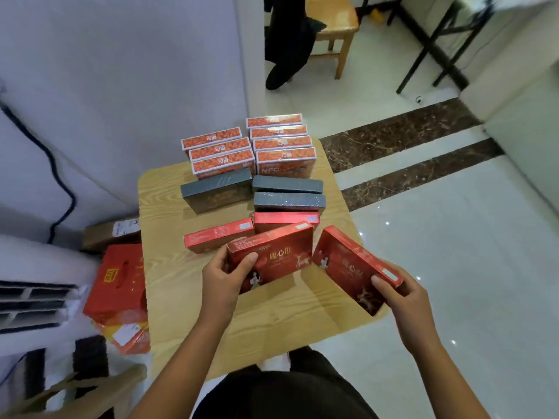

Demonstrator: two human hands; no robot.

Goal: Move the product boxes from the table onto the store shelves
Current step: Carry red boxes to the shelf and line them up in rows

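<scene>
I have a red box in each hand above the near part of the wooden table (169,285). My left hand (225,275) is clamped on the left red box (273,255), thumb on its face; my right hand (399,293) grips the right red box (352,266) at its near end — both boxes tilted. Further back on the table stand two more red boxes (219,234), three dark grey boxes (216,192) and orange boxes (281,143) in two rows.
</scene>
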